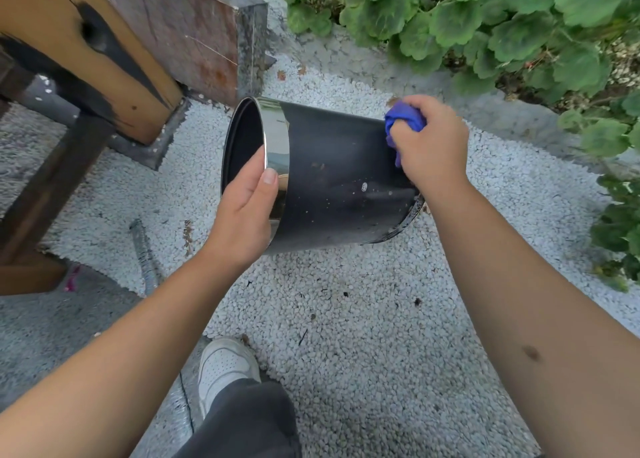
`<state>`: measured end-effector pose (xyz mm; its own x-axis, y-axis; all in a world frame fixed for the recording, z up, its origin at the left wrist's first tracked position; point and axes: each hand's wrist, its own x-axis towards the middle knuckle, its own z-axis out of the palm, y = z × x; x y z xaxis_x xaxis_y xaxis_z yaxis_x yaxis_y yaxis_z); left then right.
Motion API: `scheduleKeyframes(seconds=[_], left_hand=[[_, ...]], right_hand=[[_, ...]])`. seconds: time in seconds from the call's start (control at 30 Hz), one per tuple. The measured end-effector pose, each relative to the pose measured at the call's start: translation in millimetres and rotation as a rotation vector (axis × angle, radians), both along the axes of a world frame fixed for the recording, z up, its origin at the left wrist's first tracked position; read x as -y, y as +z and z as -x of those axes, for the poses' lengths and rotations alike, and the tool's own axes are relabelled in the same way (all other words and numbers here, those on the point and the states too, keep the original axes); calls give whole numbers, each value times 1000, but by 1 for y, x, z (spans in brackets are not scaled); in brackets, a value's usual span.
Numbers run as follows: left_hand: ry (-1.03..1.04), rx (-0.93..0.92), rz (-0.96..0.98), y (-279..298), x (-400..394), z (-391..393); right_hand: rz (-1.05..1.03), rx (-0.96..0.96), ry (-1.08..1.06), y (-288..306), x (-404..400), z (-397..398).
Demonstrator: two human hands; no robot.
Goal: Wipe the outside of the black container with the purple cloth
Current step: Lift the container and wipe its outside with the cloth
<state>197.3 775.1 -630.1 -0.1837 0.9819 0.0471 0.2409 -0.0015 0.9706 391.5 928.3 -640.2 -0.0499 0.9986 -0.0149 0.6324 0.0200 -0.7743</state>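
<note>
I am holding the black cylindrical container with a shiny metal rim band point(332, 173) tipped on its side above the white gravel ground point(346, 319), my left hand point(247, 211) clamped over its open rim. My right hand point(433, 142) is closed around the bunched purple cloth point(403, 119), pressing it against the wall near the base. Pale specks and smudges are showing across the near wall, so I judge most wiping remains. I am finding no legible brand or writing.
</note>
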Motion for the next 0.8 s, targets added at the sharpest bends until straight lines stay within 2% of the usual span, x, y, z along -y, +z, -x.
scheduleKeyframes(seconds=[0.1, 0.23, 0.33, 0.5, 0.8], left_hand=[[-10, 47, 25, 1, -4, 2], [51, 219, 75, 2, -19, 5], [106, 309, 105, 2, -27, 6], [119, 295, 97, -2, -27, 9], [206, 168, 60, -6, -30, -2]], right_hand=[[-44, -183, -107, 17, 14, 18], [-336, -105, 52, 33, 72, 70], [-370, -23, 209, 27, 95, 94], [-449, -10, 241, 2, 78, 78], [-74, 56, -1, -31, 21, 8]])
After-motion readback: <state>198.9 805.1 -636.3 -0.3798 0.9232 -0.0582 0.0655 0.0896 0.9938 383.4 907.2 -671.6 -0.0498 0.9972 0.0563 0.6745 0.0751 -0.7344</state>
